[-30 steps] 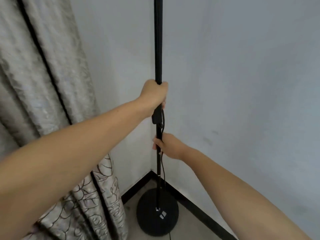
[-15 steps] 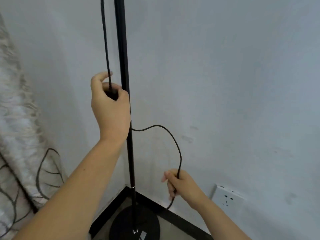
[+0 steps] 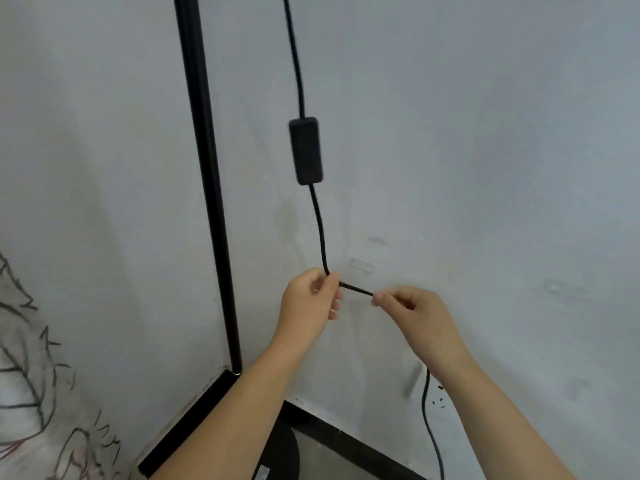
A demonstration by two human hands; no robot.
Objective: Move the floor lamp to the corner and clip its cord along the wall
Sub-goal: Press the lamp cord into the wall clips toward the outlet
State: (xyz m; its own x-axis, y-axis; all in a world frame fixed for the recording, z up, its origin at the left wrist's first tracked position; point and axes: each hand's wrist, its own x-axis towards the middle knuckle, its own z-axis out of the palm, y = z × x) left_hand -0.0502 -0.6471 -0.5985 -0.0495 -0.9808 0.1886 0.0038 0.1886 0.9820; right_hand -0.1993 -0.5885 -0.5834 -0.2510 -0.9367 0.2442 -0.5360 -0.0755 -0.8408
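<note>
The pale wall fills the view; the floor lamp's black pole stands in the corner; its cord hangs beside it with an inline switch; the left hand and right hand each have fingers pinched closed on the cord, a short stretch taut between them.

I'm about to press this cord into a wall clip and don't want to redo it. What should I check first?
1. Lamp pole in the corner: ok.
2. Left hand pinching the cord: ok.
3. Right hand pinching it too: ok.
4. Stretch between the hands straight: ok.
5. Clear clip on the wall, just above the hands: looks present, cord not in it yet.
6. Switch box hanging free above: ok.
</note>
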